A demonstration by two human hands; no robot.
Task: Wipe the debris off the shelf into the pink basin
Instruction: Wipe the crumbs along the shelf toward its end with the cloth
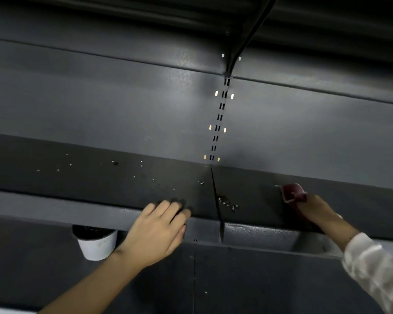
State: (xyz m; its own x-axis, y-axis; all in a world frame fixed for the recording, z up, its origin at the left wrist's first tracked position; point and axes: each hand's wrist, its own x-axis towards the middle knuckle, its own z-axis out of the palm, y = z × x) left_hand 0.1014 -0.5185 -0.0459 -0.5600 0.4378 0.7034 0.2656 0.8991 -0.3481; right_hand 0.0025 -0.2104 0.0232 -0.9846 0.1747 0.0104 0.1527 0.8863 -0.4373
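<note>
A dark grey metal shelf (100,177) runs across the view, with small light and dark debris (227,202) scattered on it, thickest near the seam between two shelf panels. My right hand (315,209) presses a dark red cloth (292,192) onto the shelf, right of the seam. My left hand (159,227) rests over the shelf's front lip, left of the seam, fingers curled on the edge and holding nothing. No pink basin is in view.
A white pot (95,243) with dark contents stands on the level below, partly hidden under the shelf lip at the left. A slotted upright (218,123) runs up the grey back panel. Another shelf hangs overhead.
</note>
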